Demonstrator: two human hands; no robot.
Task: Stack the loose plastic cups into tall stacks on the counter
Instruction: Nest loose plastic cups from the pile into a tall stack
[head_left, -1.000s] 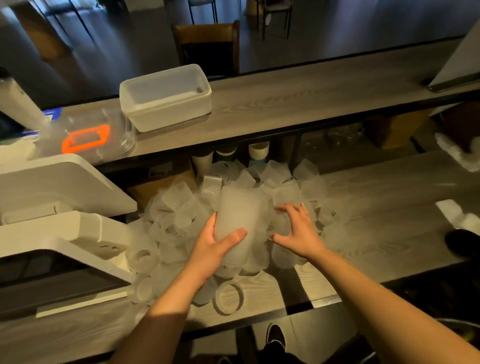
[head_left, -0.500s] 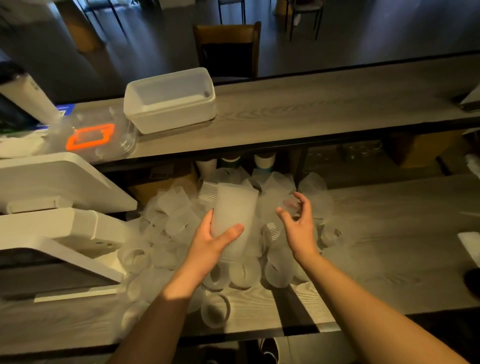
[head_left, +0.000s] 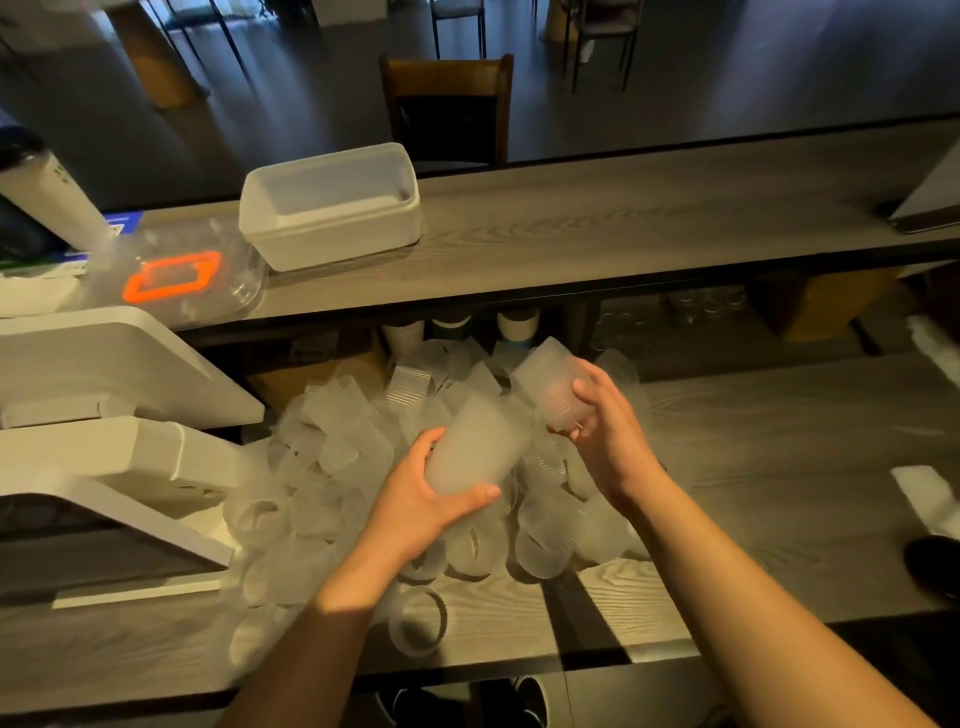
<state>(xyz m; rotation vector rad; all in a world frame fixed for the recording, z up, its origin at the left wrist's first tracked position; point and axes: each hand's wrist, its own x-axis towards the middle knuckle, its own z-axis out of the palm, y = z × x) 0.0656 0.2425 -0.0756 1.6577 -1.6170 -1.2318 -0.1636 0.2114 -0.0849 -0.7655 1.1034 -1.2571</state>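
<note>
A heap of loose frosted plastic cups (head_left: 332, 467) lies on the lower counter (head_left: 779, 467), most tipped on their sides. My left hand (head_left: 421, 504) grips a short stack of frosted cups (head_left: 478, 447), tilted up to the right above the heap. My right hand (head_left: 608, 431) holds a single frosted cup (head_left: 550, 389) just right of the stack's upper end, its closed base pointing up and away. The stack and the single cup are close together; I cannot tell whether they touch.
A white machine (head_left: 104, 415) fills the left of the counter. The upper shelf (head_left: 623, 223) carries a white tub (head_left: 332, 208) and a clear lid with an orange handle (head_left: 174, 275). Paper cups (head_left: 514, 325) stand under the shelf. White cloth (head_left: 924, 493) lies at right.
My right hand left the heap and now holds a single cup lifted beside the stack. My left hand tilted the stack toward the right.
</note>
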